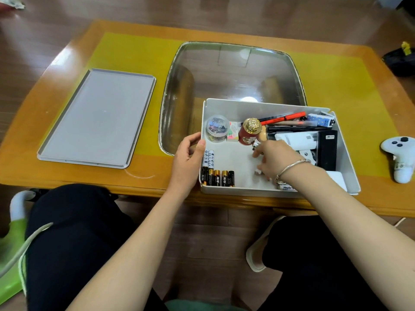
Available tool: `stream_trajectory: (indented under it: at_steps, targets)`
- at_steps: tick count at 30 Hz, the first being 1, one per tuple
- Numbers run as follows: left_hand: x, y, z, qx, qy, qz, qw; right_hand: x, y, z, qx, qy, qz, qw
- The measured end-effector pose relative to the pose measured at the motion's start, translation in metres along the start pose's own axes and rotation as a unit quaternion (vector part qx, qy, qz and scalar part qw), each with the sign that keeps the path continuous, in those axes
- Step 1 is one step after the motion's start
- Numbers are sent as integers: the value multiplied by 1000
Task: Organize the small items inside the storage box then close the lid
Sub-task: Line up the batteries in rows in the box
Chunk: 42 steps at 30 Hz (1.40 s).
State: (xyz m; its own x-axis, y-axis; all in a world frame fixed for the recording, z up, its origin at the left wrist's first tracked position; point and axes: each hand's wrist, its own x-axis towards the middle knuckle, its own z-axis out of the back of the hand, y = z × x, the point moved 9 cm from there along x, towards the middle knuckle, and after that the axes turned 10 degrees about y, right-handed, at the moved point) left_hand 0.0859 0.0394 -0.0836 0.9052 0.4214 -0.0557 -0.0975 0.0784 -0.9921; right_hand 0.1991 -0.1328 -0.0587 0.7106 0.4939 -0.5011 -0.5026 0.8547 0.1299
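The white storage box lies open at the table's near edge. Inside it, black-and-gold batteries line the front left beside two white batteries. A clear jar of clips, a red bottle with a gold cap, pens and a black case fill the back and right. My left hand holds the box's left wall. My right hand is inside the box and pinches a small metal item beside the red bottle. The grey lid lies flat on the table to the left.
A glass panel is set in the wooden table behind the box. A white game controller lies at the right edge. A black object sits at the far right. My knees are under the near table edge.
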Motion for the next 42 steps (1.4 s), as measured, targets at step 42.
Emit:
stream_trajectory:
  at_steps: [42]
  targets:
    - [0,-1,0,-5,-5,-3,1000,33,56,2,286,-71,59,954]
